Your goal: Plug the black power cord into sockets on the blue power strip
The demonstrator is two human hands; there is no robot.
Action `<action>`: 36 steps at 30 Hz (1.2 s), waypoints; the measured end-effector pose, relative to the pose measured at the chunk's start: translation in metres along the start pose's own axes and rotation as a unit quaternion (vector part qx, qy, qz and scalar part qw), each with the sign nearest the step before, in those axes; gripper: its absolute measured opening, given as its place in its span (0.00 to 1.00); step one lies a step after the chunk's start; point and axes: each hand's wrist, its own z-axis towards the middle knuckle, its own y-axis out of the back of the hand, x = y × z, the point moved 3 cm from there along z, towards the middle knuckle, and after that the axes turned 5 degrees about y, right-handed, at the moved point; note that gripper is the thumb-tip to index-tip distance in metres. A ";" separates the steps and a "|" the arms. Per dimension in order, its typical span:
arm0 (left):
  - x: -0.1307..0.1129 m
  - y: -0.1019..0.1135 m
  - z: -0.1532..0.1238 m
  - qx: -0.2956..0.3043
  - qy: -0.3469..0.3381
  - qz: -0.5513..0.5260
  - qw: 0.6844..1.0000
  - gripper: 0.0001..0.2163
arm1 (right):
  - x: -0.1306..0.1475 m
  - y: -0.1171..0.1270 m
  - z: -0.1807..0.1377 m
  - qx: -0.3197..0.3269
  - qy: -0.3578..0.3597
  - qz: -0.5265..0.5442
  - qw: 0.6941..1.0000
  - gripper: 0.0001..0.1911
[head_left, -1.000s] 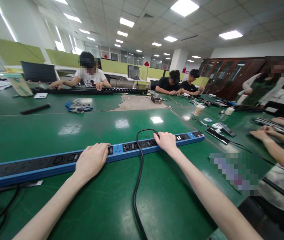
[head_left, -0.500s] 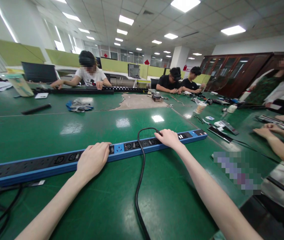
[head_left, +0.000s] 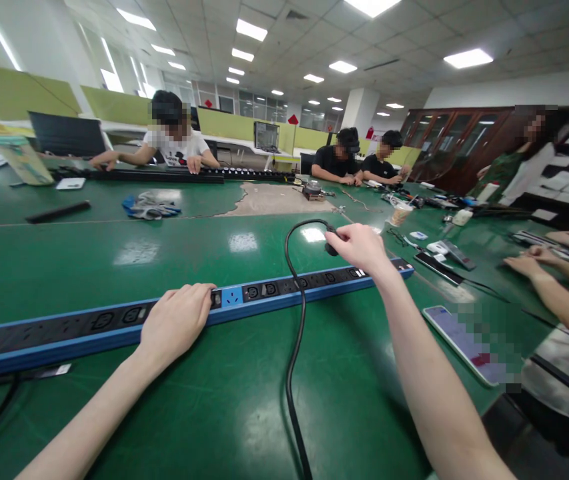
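Observation:
A long blue power strip point(head_left: 274, 293) with black sockets lies across the green table point(head_left: 174, 253) in front of me. My left hand point(head_left: 177, 320) rests flat on top of the strip, pressing it down. My right hand point(head_left: 361, 248) is raised a little above the strip's right part, closed on the black plug point(head_left: 331, 241) of a black cable point(head_left: 295, 320). The cable arcs up from the plug and runs down toward the table's near edge.
A phone point(head_left: 464, 337) lies at the right, near another person's forearms point(head_left: 554, 293). Further right lie black devices point(head_left: 447, 257) and a cup point(head_left: 400, 215). Blue-grey gloves point(head_left: 149, 207) and a black bar point(head_left: 57, 211) lie farther back. Three people work at the far side.
My right hand has lifted off the strip with the plug, pulling it up out of its socket. The left hand stays on the strip.

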 end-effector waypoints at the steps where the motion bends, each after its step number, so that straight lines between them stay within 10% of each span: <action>1: 0.000 0.000 0.000 0.001 0.001 -0.002 1.000 0.22 | -0.008 0.010 -0.002 -0.009 0.015 -0.001 1.000 0.33; 11: 0.001 -0.002 0.000 0.011 -0.002 -0.009 1.000 0.23 | -0.109 -0.024 -0.020 0.064 0.068 0.141 0.986 0.25; 18: -0.011 0.002 0.003 0.003 0.008 -0.046 0.999 0.22 | -0.130 -0.060 -0.043 0.141 0.016 0.458 0.878 0.24; 26: -0.132 0.007 0.039 -0.010 -0.041 -0.167 0.985 0.23 | -0.121 -0.057 -0.047 0.143 0.038 0.550 0.822 0.21; 36: -0.232 -0.019 0.065 -0.017 -0.098 -0.150 0.984 0.28 | -0.129 -0.068 -0.051 0.034 -0.142 0.640 0.754 0.21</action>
